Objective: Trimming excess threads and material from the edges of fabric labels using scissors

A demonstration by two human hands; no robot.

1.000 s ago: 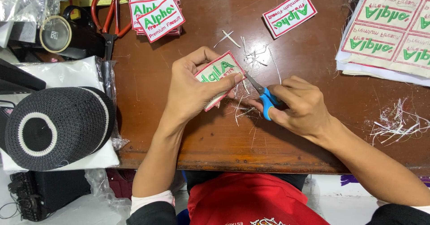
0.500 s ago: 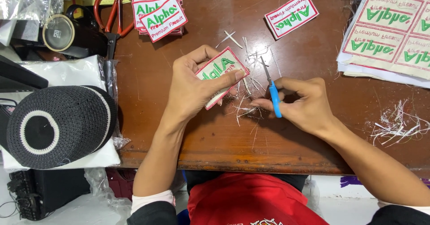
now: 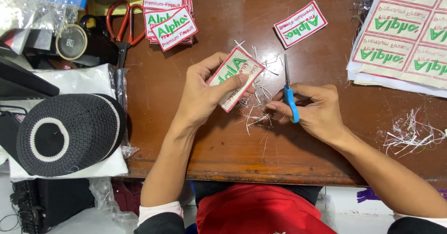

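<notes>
My left hand (image 3: 205,94) grips a white embroidered patch (image 3: 236,77) with a red border and green lettering, thumb pressed on its face, held tilted just above the brown table (image 3: 223,145). My right hand (image 3: 312,110) holds small blue-handled thread snips (image 3: 288,92), blades pointing away from me, a little to the right of the patch and not touching it. Loose white thread trimmings (image 3: 256,117) lie on the table between and under both hands.
A stack of finished patches (image 3: 168,17) and red-handled scissors (image 3: 123,22) lie at the back left. One single patch (image 3: 300,23) rests further back; sheets of uncut patches (image 3: 405,33) lie at right, with thread scraps (image 3: 409,131). A black knitted cap (image 3: 65,131) sits left.
My right hand drew the snips away from the patch edge and turned the blades to point away. My left hand rotated the patch slightly.
</notes>
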